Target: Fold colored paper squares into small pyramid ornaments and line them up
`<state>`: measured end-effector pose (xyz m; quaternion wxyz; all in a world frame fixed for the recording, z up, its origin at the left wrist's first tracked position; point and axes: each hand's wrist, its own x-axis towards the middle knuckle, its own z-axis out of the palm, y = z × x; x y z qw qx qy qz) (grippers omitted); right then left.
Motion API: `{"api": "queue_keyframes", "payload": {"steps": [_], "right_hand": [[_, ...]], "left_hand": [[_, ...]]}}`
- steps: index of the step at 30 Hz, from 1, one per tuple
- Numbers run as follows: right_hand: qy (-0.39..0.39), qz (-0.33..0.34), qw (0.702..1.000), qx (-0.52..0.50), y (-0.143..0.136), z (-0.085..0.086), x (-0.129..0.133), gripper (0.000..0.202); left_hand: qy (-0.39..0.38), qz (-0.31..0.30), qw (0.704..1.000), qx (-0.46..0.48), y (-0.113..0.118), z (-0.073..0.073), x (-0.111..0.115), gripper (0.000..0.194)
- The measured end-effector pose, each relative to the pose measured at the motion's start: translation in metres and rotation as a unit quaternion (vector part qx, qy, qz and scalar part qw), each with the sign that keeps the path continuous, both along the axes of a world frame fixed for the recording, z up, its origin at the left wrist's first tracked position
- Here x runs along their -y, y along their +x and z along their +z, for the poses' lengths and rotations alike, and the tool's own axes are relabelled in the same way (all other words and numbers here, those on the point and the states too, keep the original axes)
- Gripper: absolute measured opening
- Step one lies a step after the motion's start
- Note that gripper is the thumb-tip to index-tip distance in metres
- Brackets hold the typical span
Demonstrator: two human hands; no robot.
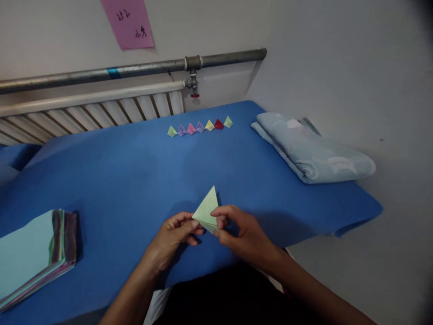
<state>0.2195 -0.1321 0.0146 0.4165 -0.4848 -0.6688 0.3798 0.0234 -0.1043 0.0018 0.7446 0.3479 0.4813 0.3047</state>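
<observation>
Pale green paper (pixel 205 207): folded to a pointed triangular shape, apex directed away from the person; positioned between both hands, above the near part of the blue cloth (pixel 135 180).
Left hand (pixel 178 229): grasping; thumb and fingers pinch the left corner of the paper.
Right hand (pixel 241 229): grasping; thumb at the lower right edge, index fingertip against the face, other fingers curled in.
Paper handling: judged very light, thin and flexible, stiffer along folded edges; likely to crease or tear under excess force, with little tendency to slip.
Paper grip points: lower corners and folded edges, with light fingertip pressure; the upper point is best left unpressed.
Paper surface: matte, plain, with a fold line near the lower edge.
Folded paper row (pixel 191 129): seven small pointed pieces in green, purple, pink, yellow and red, side by side at the far part of the cloth.
Paper stack (pixel 25 255): flat sheets, pale blue on top, mixed colours at the edges.
Quilt (pixel 304 146): soft, folded, grey-blue, light pattern.
Radiator (pixel 145 106): rigid, ribbed, off-white.
Pipe (pixel 230 58): round, grey metal.
</observation>
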Motion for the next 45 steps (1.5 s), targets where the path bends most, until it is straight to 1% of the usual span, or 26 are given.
{"api": "queue_keyframes", "payload": {"steps": [4, 8, 11, 17, 22, 25, 27, 29, 34, 36, 40, 42, 43, 45], "right_hand": [[-0.028, 0.02, 0.999, -0.022, 0.0, 0.001, -0.004, 0.031], [-0.065, 0.028, 0.997, -0.038, -0.001, 0.003, -0.01, 0.029], [-0.089, 0.031, 0.994, -0.048, -0.001, 0.004, -0.014, 0.029], [-0.172, 0.058, 0.98, -0.077, 0.0, 0.004, -0.019, 0.028], [-0.196, 0.075, 0.973, -0.093, 0.0, 0.005, -0.023, 0.03], [-0.198, 0.09, 0.971, -0.101, 0.001, 0.006, -0.026, 0.03], [-0.198, 0.095, 0.971, -0.095, 0.001, 0.007, -0.027, 0.029], [-0.194, 0.097, 0.973, -0.081, 0.001, 0.007, -0.029, 0.03], [-0.171, 0.127, 0.976, -0.038, 0.003, 0.008, -0.035, 0.03], [-0.158, 0.143, 0.977, -0.017, 0.005, 0.009, -0.04, 0.032], [-0.144, 0.162, 0.976, 0.006, 0.006, 0.012, -0.051, 0.033], [-0.132, 0.147, 0.98, -0.002, 0.006, 0.015, -0.06, 0.029], [-0.118, 0.123, 0.985, -0.013, 0.006, 0.017, -0.066, 0.026], [-0.077, 0.041, 0.995, -0.057, 0.006, 0.024, -0.08, 0.02]], "left_hand": [[-0.01, -0.029, 0.999, 0.025, 0.001, 0.0, -0.005, 0.037], [0.003, -0.033, 0.999, 0.037, 0.002, 0.001, -0.009, 0.034], [0.024, -0.035, 0.998, 0.036, 0.003, 0.001, -0.01, 0.03], [0.037, -0.05, 0.998, 0.012, 0.0, -0.002, -0.013, 0.023], [0.046, -0.043, 0.998, 0.001, -0.001, 0.002, -0.019, 0.025], [0.024, -0.02, 1.0, 0.001, -0.001, 0.006, -0.023, 0.033], [0.01, -0.007, 1.0, 0.005, 0.0, 0.007, -0.024, 0.042], [0.007, -0.009, 1.0, 0.012, 0.0, 0.006, -0.025, 0.047], [0.023, -0.057, 0.998, 0.012, -0.001, 0.004, -0.027, 0.034], [0.024, -0.055, 0.998, 0.006, 0.0, 0.004, -0.029, 0.031], [0.029, -0.033, 0.999, 0.0, 0.001, 0.003, -0.036, 0.028], [0.037, -0.007, 0.999, 0.004, 0.001, 0.003, -0.043, 0.029], [0.041, 0.012, 0.999, 0.007, 0.001, 0.004, -0.049, 0.03], [0.048, 0.056, 0.997, 0.02, 0.001, 0.007, -0.062, 0.031]]}}
